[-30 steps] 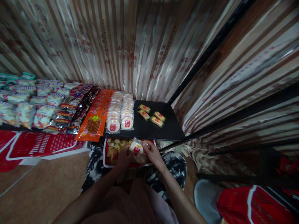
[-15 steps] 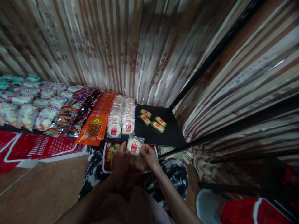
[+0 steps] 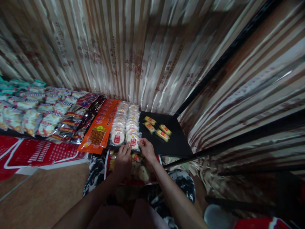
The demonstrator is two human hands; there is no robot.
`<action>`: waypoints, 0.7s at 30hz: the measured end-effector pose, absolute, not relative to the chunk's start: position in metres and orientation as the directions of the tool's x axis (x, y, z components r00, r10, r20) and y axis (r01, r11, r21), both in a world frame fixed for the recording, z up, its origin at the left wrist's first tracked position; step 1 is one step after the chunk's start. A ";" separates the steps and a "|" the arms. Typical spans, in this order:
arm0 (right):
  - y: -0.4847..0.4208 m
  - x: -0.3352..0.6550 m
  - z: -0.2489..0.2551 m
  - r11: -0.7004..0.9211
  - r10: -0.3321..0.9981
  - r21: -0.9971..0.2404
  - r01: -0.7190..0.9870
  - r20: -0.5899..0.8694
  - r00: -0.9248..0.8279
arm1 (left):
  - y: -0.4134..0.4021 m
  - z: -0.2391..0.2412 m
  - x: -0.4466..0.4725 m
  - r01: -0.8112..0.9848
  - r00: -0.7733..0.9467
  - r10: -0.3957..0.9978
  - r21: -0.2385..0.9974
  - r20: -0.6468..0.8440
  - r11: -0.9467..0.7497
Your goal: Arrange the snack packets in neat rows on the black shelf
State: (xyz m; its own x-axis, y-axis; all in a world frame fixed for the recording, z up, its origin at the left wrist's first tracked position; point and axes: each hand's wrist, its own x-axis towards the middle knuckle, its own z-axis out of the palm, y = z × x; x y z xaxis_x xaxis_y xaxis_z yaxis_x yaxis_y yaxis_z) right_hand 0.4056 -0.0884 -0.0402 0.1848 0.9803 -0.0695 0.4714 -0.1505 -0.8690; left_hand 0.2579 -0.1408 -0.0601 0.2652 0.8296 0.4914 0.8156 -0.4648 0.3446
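Observation:
A clear packet with a round white rice cracker (image 3: 132, 141) and a red label is at the front end of the right row of like packets. Its right edge is pinched by my right hand (image 3: 147, 149), closed. My left hand (image 3: 123, 159) is closed at the packet's lower left edge, fingertips against it. Beside it, the left row of rice cracker packets (image 3: 117, 137) lies overlapped on the black shelf (image 3: 175, 144). Below my hands, a red and white basket (image 3: 106, 170) on my lap holds more round crackers (image 3: 143, 173) and small yellow packets, partly hidden by my hands.
Several small yellow packets (image 3: 162, 135) lie right of the rows. An orange snack bag (image 3: 96, 136), dark packets (image 3: 69, 122) and white snack bags (image 3: 49, 122) line the left. A black pole (image 3: 202, 86) rises at the right, before a striped curtain (image 3: 152, 47).
Both hands have moved up and forward with the rice cracker packet, from over the basket to the front of the right row. Crackers in the basket now show more. The view has shifted slightly.

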 end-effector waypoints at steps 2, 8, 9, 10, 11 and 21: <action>-0.088 0.403 -0.039 -0.152 0.980 -0.828 0.540 -0.054 0.193 | -0.139 -0.063 0.258 0.825 0.268 0.848 0.345 0.457 -0.447; -0.095 0.398 -0.039 -0.079 0.985 -0.710 0.700 0.052 0.163 | -0.138 -0.066 0.261 0.834 0.252 0.875 0.366 0.414 -0.413; -0.096 0.397 -0.039 -0.076 0.986 -0.694 0.716 0.054 0.157 | -0.137 -0.066 0.262 0.834 0.244 0.877 0.372 0.413 -0.407; -0.095 0.396 -0.039 -0.079 0.986 -0.682 0.727 0.053 0.156 | -0.136 -0.066 0.263 0.835 0.234 0.880 0.378 0.412 -0.399; -0.095 0.395 -0.039 -0.082 0.986 -0.672 0.736 0.053 0.159 | -0.135 -0.067 0.264 0.837 0.224 0.883 0.383 0.412 -0.391; -0.081 0.387 -0.044 -0.120 0.971 -0.626 0.771 0.089 0.223 | -0.120 -0.067 0.277 0.853 0.171 0.909 0.405 0.379 -0.329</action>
